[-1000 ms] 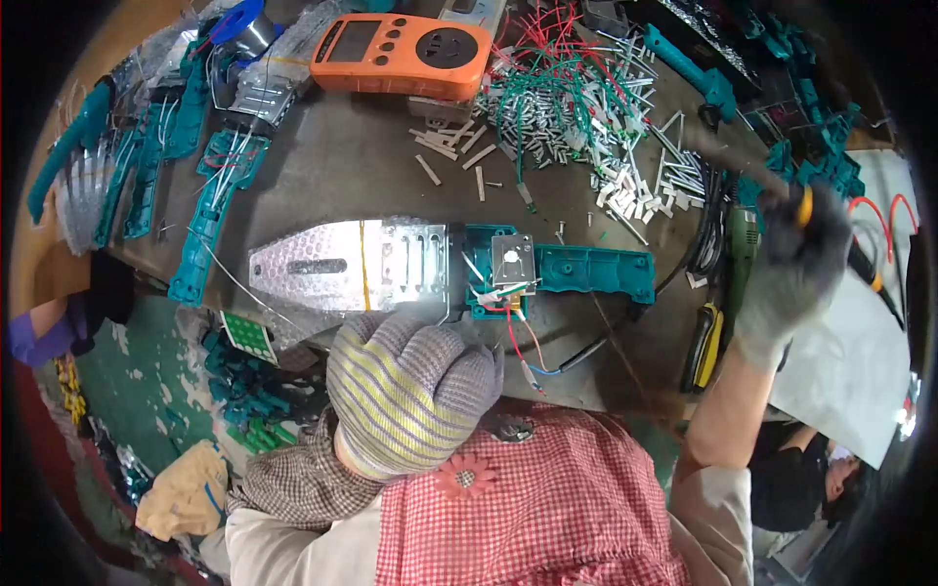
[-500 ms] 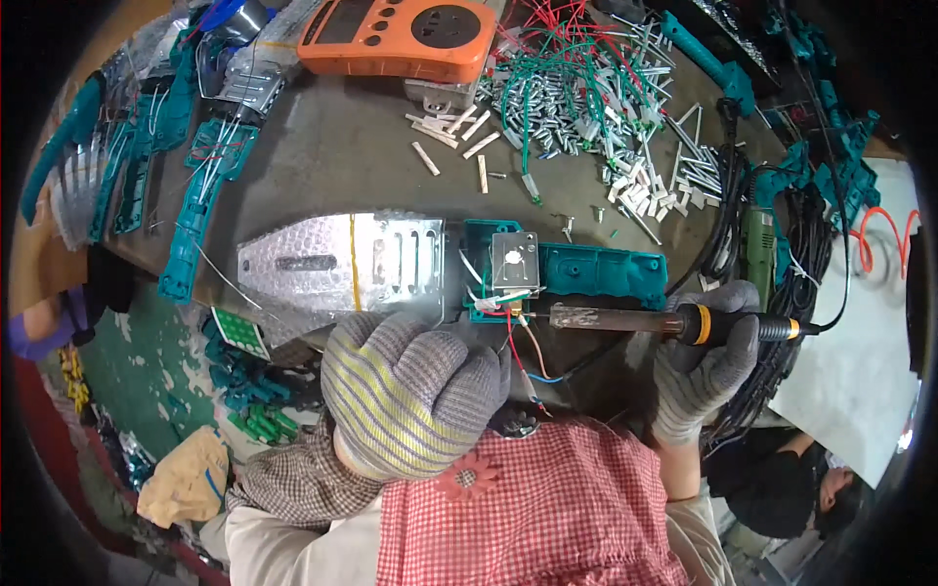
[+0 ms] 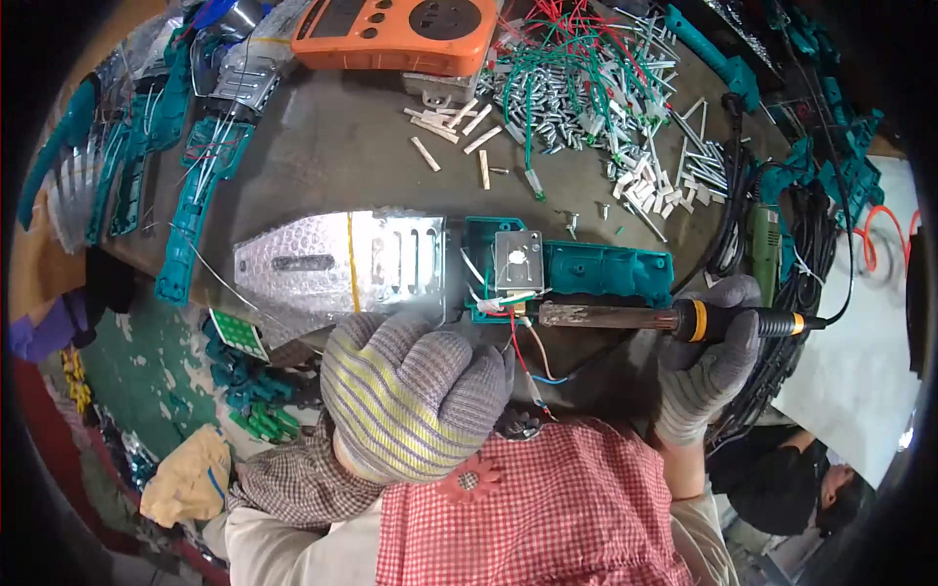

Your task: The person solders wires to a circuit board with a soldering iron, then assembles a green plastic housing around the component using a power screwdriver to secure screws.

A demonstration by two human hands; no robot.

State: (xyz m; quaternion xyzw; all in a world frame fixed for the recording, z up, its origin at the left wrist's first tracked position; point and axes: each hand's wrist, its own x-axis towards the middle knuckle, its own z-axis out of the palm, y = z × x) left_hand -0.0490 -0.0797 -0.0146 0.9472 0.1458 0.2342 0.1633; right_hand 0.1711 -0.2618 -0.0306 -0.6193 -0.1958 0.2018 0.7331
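My right hand [image 3: 705, 386], in a striped grey glove, is closed around the black handle of a soldering iron [image 3: 611, 315]. The iron lies level, its tip pointing left at wires beside a brass-coloured terminal. That terminal sits below a small metal box [image 3: 518, 262] on an open teal handle shell [image 3: 608, 273]. Red, blue and peach wires [image 3: 538, 344] hang down from there. Left of the box extends a slotted metal housing [image 3: 405, 259] partly in bubble wrap. Against its near edge my gloved left hand [image 3: 415, 400] is closed; its fingertips and anything in them are hidden.
An orange meter [image 3: 396, 37] stands at the back. Right of it lie a heap of screws with red and green wires [image 3: 567, 98] and white sticks [image 3: 425, 153]. Other teal shells [image 3: 191, 215] are at left. Black cables [image 3: 806, 244] coil at right, where another person [image 3: 782, 488] is visible.
The soldering iron and my right hand have shifted very slightly, the tip moving a little left towards the terminal. My left hand stays in place.
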